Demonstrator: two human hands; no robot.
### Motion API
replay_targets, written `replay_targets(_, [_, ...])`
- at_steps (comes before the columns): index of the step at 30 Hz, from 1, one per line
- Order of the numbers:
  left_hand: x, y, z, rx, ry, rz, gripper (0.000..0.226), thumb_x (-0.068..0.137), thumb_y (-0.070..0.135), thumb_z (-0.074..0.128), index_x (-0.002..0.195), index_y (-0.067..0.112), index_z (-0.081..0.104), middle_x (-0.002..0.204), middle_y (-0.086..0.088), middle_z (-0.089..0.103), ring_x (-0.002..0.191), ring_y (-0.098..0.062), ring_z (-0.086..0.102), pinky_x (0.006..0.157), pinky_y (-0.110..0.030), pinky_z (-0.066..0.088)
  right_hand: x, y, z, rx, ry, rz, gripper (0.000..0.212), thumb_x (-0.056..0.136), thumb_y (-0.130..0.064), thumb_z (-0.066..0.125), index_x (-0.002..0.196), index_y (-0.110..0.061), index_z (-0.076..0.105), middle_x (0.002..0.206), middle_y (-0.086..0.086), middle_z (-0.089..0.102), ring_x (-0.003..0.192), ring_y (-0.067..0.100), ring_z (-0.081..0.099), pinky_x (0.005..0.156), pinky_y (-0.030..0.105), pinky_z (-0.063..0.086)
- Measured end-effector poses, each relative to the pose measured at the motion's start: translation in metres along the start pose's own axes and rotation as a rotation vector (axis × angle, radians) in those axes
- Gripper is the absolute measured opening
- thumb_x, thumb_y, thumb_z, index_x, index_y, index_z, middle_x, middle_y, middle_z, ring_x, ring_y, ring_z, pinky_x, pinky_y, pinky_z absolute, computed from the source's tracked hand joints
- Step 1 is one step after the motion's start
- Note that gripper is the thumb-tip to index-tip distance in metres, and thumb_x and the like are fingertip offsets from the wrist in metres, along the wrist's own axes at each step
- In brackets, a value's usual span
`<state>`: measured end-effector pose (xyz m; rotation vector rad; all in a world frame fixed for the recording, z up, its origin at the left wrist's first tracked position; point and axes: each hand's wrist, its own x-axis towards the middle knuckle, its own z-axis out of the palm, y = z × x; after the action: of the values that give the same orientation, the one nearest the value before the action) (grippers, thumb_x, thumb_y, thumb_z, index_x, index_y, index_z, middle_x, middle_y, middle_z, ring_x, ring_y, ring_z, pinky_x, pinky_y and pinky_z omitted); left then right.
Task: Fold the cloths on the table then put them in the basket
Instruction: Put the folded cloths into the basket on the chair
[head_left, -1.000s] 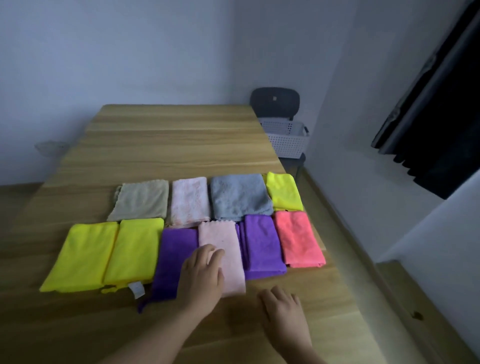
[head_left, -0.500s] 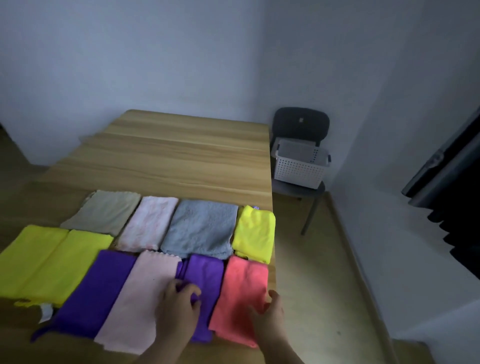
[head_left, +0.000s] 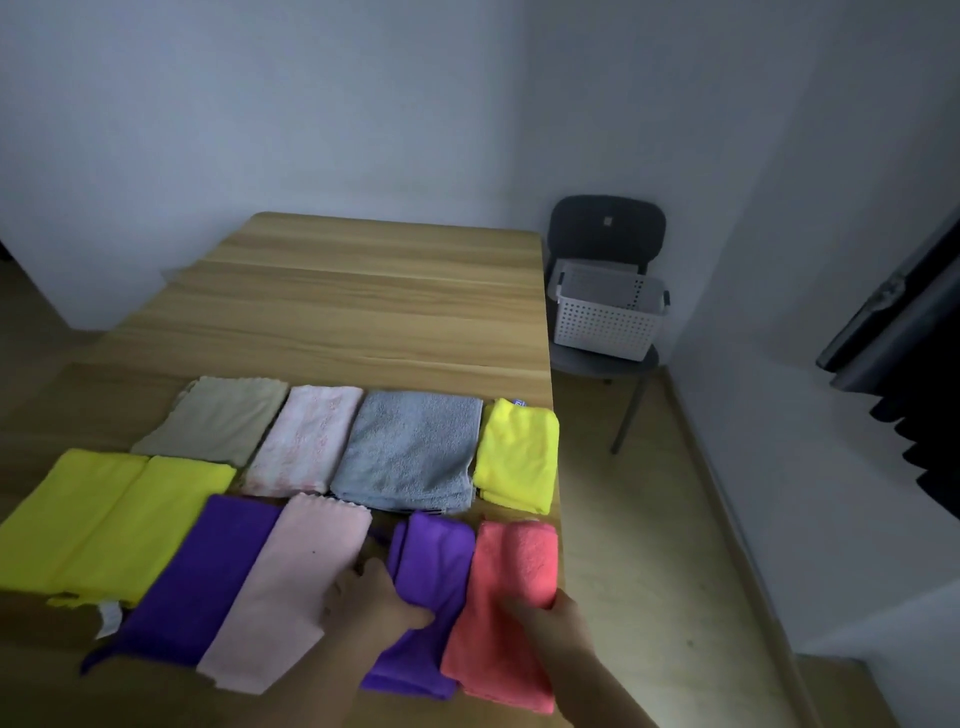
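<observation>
**Ten cloths, one basket**

I count ten folded cloths (head_left: 410, 447) in two rows at the near end of the table (head_left: 363, 312): three yellow, two purple, two pink, one each grey, beige and coral. My left hand (head_left: 382, 597) lies on a purple cloth (head_left: 431, 566); I cannot tell whether it grips. My right hand (head_left: 545, 618) pinches the coral cloth (head_left: 514, 561) at its edge. The basket (head_left: 602, 327) sits on a chair (head_left: 608, 228) beyond the table. Since half a second ago, no cloth has shifted.

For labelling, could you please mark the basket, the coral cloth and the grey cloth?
basket (head_left: 602, 327): head view, front wall
coral cloth (head_left: 514, 564): head view, upper middle
grey cloth (head_left: 410, 447): head view, centre

Left corner of yellow cloth (head_left: 62, 519) off-frame.
</observation>
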<state>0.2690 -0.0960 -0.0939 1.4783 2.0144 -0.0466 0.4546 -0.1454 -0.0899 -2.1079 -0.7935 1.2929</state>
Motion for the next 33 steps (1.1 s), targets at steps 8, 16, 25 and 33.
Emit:
replay_targets(8, [-0.012,0.012,0.015,-0.601,-0.028,0.183,0.038,0.075,0.029,0.074,0.108,0.016,0.059,0.095,0.002,0.065,0.085,-0.014,0.06,0.072,-0.03,0.049,-0.005,0.018,-0.021,0.058,0.052,-0.073,0.036,0.079,-0.005,0.067,0.112,0.0,0.054,0.096,0.014,0.061,0.085,0.022,0.055,0.071,0.026,0.039])
replay_targets(16, [-0.057,0.09,0.054,-0.694,-0.243,0.231,0.024,0.081,0.019,0.07,0.1,0.021,0.057,0.098,-0.004,0.067,0.09,-0.023,0.064,0.085,-0.042,0.053,-0.01,0.06,-0.105,0.402,0.02,0.012,0.039,0.063,-0.01,0.076,0.098,-0.003,0.061,0.089,0.014,0.066,0.082,0.027,0.061,0.07,0.032,0.046])
replay_targets(25, [-0.13,0.269,0.142,-0.684,-0.346,0.306,0.022,0.082,0.018,0.067,0.101,0.021,0.056,0.101,-0.006,0.067,0.092,-0.027,0.064,0.087,-0.044,0.053,0.014,0.13,-0.302,0.539,0.187,0.021,0.019,0.078,0.002,0.067,0.096,-0.001,0.062,0.092,0.019,0.066,0.081,0.029,0.059,0.075,0.035,0.047])
replay_targets(33, [-0.112,0.351,0.147,-0.694,-0.246,0.252,0.028,0.085,0.02,0.064,0.111,0.017,0.053,0.106,-0.007,0.062,0.096,-0.028,0.06,0.089,-0.042,0.051,0.066,0.114,-0.377,0.605,0.226,-0.025,0.014,0.079,0.0,0.064,0.084,-0.011,0.057,0.083,0.014,0.064,0.074,0.029,0.059,0.069,0.034,0.048])
